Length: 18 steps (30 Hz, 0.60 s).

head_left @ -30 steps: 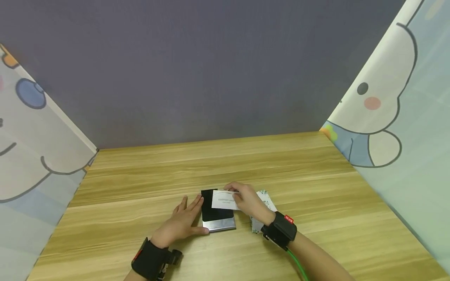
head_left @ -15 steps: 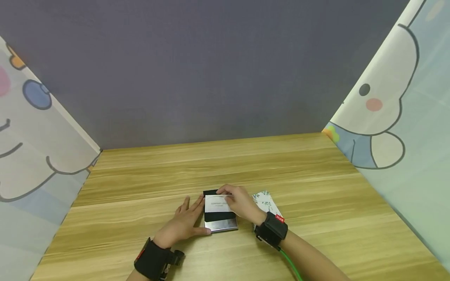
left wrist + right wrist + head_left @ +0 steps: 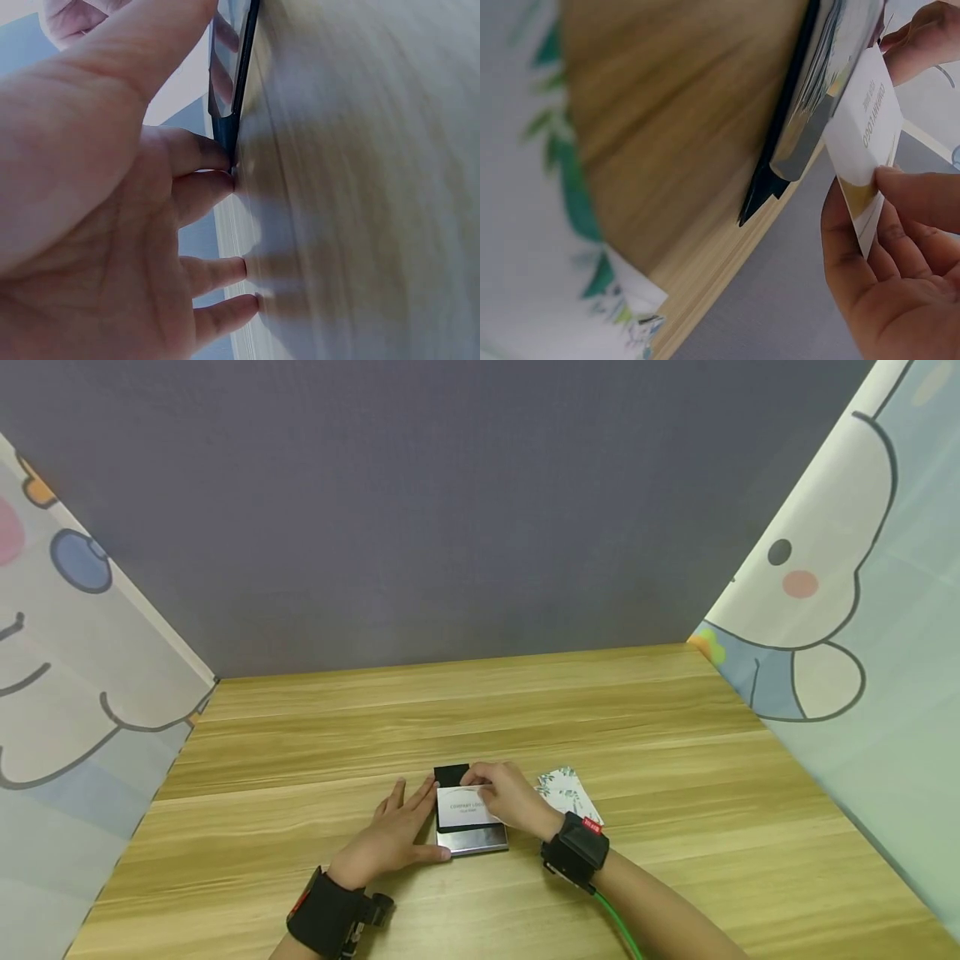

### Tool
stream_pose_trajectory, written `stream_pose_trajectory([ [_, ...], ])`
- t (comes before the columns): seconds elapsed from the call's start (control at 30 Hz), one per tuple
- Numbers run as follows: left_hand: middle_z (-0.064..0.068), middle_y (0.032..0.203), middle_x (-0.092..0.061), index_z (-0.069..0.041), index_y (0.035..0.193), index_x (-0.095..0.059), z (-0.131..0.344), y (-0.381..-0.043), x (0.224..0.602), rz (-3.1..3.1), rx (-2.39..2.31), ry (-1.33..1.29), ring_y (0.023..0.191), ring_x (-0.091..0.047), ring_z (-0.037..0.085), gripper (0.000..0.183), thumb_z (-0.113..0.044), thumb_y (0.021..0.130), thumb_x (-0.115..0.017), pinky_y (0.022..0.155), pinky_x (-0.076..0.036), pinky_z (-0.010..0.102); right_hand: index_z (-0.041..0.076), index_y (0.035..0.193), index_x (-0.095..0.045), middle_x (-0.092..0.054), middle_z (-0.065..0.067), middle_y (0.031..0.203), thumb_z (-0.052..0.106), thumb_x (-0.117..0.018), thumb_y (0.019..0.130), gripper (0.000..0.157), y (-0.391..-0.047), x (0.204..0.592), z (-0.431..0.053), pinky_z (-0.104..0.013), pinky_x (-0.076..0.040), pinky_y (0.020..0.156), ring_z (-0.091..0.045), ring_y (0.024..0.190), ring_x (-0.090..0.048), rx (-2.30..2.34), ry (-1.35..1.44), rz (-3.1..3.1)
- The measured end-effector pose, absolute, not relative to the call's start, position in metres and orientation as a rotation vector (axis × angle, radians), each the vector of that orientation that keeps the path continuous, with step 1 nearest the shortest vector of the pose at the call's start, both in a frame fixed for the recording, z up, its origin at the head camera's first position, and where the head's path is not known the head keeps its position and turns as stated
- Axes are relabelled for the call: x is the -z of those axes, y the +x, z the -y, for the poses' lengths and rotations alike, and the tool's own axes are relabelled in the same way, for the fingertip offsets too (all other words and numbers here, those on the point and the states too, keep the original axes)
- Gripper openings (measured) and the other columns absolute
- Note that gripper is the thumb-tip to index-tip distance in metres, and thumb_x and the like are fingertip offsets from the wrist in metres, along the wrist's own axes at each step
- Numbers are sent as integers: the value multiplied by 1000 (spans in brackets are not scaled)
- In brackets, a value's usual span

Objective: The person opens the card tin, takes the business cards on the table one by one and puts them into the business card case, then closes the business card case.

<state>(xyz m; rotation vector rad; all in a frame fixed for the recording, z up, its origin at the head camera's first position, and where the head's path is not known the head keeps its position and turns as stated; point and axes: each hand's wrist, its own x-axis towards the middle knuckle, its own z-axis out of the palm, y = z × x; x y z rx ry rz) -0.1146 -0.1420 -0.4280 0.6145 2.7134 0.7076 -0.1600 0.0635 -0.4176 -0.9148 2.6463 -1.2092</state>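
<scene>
A business card case with a black panel (image 3: 450,775) and a shiny metal part (image 3: 476,841) lies on the table. My left hand (image 3: 386,839) is spread along its left side, fingers straight, fingertips and thumb at its edge. In the left wrist view, two fingertips meet the case's dark corner (image 3: 225,139). Between thumb and fingers, my right hand (image 3: 517,797) pinches a white business card (image 3: 457,806) printed with a company logo, over the case. From the right wrist, the card (image 3: 866,112) appears tilted beside the metal frame (image 3: 791,157), with several cards inside the case.
To the right of the case lie white cards with green leaf print (image 3: 566,793), partly behind the right wrist. A grey panel (image 3: 450,527) stands along the table's back edge, with cartoon-printed panels (image 3: 810,577) at both sides. A green cable (image 3: 618,927) trails from the right wristband.
My right hand has carried the business card left onto the case, then down toward its metal part. The leaf-printed cards show more now. My left hand keeps its place at the case.
</scene>
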Motion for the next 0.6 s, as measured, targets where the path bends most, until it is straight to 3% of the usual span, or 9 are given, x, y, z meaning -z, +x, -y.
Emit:
stream_pose_trajectory([
  [0.3,18,152,-18,0,143,-20,142,-113,425,-2702,-720,611,131,-1,52,95,-51,76,-62,101,-14,70,6,96,-65,-68,-9,96,-13,-50,80,29,-159,418,-64,-32,-50,70,-15,81,-56,1090,-924,-2639],
  [0.6,18,151,-18,0,143,-21,142,-114,426,-2710,-702,626,131,-2,53,94,-52,77,-62,101,-16,71,8,95,-66,-64,-4,88,-14,-51,79,32,-158,419,-64,-29,-50,68,-12,77,-53,1013,-924,-2649],
])
